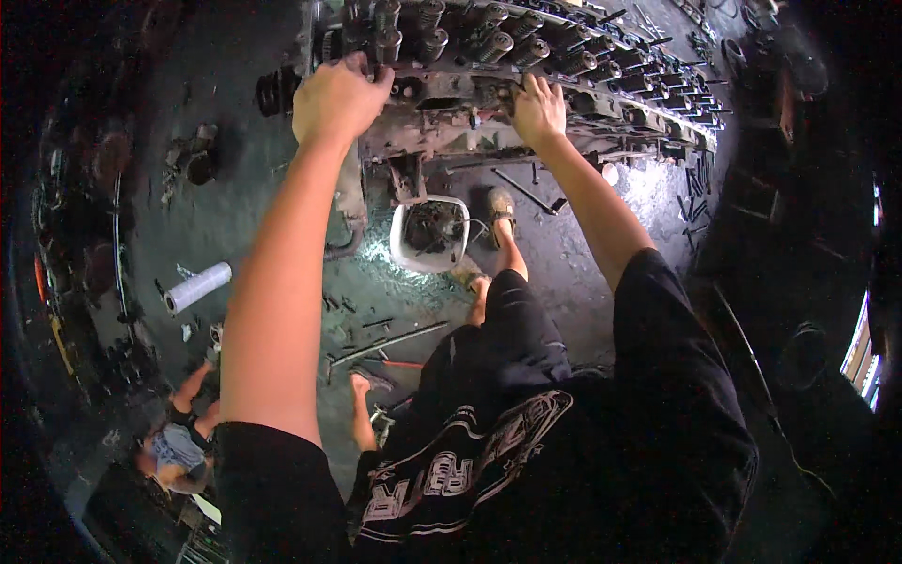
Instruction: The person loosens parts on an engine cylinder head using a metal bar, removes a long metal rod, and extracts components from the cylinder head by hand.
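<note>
A greasy engine [442, 139] spans the top of the head view, with rows of valve springs [493, 45] standing along its cylinder head [451, 87]. My left hand [338, 101] is closed over the near edge of the cylinder head at its left end, fingers curled and fingertips partly hidden. Further right along the same edge, my right hand [540, 111] has its fingers bent down and pressed together against a dark, dirty part. Whatever those fingers may pinch is too dark to make out.
Below the engine, a white square tub [398, 240] with dark parts stands by my feet. A plastic-wrapped roll [197, 288], a long-handled bar [390, 346] and another tool [524, 191] lie on the oily floor. Another person [177, 446] is low at the lower left.
</note>
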Action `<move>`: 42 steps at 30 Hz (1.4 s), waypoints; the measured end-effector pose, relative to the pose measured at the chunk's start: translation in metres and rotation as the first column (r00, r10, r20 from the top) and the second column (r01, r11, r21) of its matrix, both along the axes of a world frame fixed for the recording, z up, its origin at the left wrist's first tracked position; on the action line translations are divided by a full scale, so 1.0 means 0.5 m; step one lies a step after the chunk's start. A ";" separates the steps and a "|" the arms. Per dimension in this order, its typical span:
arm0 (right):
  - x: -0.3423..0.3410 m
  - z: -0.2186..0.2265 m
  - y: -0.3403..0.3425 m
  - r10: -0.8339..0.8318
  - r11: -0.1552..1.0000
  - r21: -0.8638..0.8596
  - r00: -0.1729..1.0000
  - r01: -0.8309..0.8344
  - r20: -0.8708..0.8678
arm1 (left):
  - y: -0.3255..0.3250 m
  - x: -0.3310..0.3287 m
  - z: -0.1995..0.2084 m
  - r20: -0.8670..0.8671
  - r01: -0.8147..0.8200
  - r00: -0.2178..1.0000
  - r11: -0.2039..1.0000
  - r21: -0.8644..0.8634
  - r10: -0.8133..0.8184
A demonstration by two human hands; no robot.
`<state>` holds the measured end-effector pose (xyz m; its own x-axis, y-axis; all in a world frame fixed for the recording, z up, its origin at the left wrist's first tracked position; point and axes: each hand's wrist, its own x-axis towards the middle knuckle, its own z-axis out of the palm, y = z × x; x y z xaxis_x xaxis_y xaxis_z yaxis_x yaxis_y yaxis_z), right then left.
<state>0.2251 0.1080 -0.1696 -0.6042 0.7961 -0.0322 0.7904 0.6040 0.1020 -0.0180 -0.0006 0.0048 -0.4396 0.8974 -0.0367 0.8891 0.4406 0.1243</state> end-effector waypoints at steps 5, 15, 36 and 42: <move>-0.052 -0.012 -0.002 0.033 0.998 0.045 0.988 -0.040 0.148 | -0.007 -0.044 -0.022 -0.077 0.048 0.996 0.999 0.003 -0.048; 0.002 -0.026 0.002 0.074 0.983 0.175 0.994 -0.058 -0.085 | -0.007 0.007 0.037 0.040 -0.012 0.999 0.999 -0.030 0.013; 0.013 -0.034 0.001 0.018 0.995 0.102 0.994 -0.006 -0.111 | -0.003 0.071 0.107 0.241 -0.064 0.967 0.994 -0.087 0.083; -0.005 -0.049 0.005 -0.001 0.998 0.065 0.980 0.015 -0.201 | 0.000 -0.003 -0.013 -0.090 0.016 0.996 0.996 0.088 -0.009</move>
<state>0.2224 0.1107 -0.1941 -0.5866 0.7973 0.1421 0.8036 0.5948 -0.0199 -0.0196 -0.0007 -0.0016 -0.4263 0.9009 0.0820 0.9037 0.4202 0.0820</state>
